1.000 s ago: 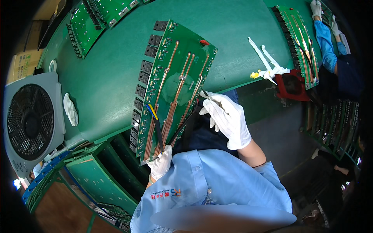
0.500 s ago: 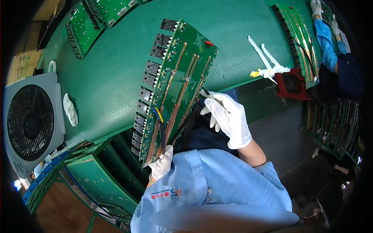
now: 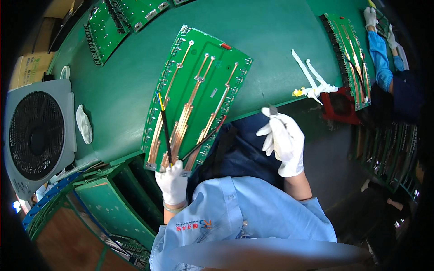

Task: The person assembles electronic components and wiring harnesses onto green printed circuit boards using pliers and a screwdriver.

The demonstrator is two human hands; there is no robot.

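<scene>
A large green circuit board (image 3: 212,67) with copper-coloured tracks, a red component and black, yellow and red wires is held up, tilted, over the bench edge and my lap. My gloved left hand (image 3: 172,185) grips its near end, thumb on the face by the wires. Right of the board and apart from it, my gloved right hand (image 3: 285,142) pinches a small, slim dark tool (image 3: 271,110); it is blurred, its kind unclear.
On the green bench (image 3: 280,27) lie more circuit boards (image 3: 106,36), a white glove (image 3: 83,124) and white strips (image 3: 316,83). A grey fan (image 3: 38,131) stands left. At right, a co-worker's gloved hands (image 3: 370,18) are near another board (image 3: 350,58) by a red stool (image 3: 339,108).
My left hand has turned the board so its track side faces up more and the row of black components is out of sight. My right hand has drawn away rightward with the tool.
</scene>
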